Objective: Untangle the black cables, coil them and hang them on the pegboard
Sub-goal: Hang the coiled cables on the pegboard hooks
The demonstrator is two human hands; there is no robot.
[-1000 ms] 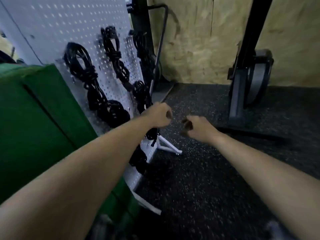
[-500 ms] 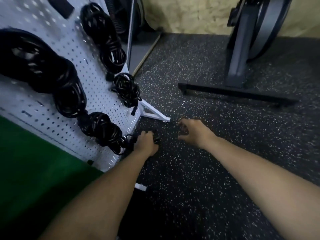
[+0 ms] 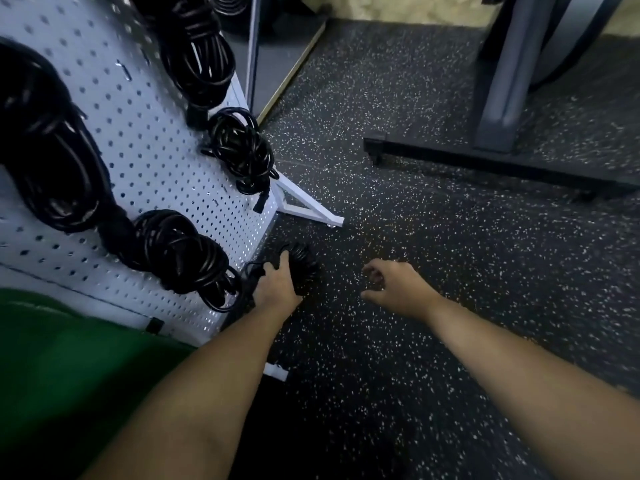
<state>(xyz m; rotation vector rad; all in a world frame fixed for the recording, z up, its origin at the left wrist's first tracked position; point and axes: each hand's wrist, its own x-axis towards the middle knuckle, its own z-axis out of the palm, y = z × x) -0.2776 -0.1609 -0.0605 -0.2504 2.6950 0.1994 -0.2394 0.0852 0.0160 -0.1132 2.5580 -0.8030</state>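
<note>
A white pegboard leans at the left with several coiled black cables hanging on it, among them one at the lower middle and one near its right edge. A black cable bundle lies on the speckled floor at the pegboard's foot. My left hand reaches down onto that bundle, fingers curled over it. My right hand hovers a little to the right above the floor, fingers loosely curled and holding nothing.
The pegboard's white foot sticks out onto the dark rubber floor. A green pad sits at the lower left. A grey machine base with a black bar stands at the upper right.
Both hands dropped from chest height to the floor as the view tilted down. The left hand landed on the cable bundle beside the pegboard's foot; the right hand loosened its fist.
</note>
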